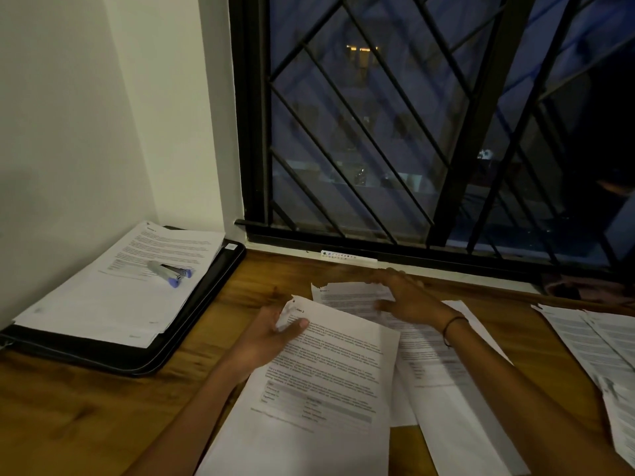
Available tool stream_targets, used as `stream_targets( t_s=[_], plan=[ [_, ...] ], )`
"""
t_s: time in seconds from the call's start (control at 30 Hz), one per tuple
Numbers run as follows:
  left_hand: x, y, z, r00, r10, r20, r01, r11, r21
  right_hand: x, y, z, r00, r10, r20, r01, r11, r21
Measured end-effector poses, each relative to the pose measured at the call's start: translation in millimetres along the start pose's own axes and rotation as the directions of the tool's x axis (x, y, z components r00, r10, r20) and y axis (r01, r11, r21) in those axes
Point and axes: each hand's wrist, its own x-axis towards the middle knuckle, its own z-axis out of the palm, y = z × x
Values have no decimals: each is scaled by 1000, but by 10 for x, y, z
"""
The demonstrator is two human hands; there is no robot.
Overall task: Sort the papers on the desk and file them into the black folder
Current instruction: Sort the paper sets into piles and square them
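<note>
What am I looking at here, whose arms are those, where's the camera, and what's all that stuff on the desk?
There is no machine here. One camera is worn on a person's head and looks forward and down, so the two arms reaching in from the bottom are that person's own.

The left hand pinches the crumpled top corner of a printed sheet lying nearest the camera. The right hand, a dark band on its wrist, rests with spread fingers on another printed sheet farther back.

They work at a wooden desk by a barred window with night outside. At far left lies the black folder, with a stack of papers on top and a small stapler resting on that stack. More loose papers lie at the right edge.
</note>
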Motion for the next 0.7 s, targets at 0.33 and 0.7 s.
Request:
stream_targets(
  t_s=[0.33,0.7],
  plan=[
    [-1,-41,-67,997,-21,-68,9,986,-167,909,-510,182,983,92,158,-66,984,-164],
    [152,-90,-179,945,13,-326,-100,963,-251,844,-1118,22,964,-236,126,219,967,134]
  ],
)
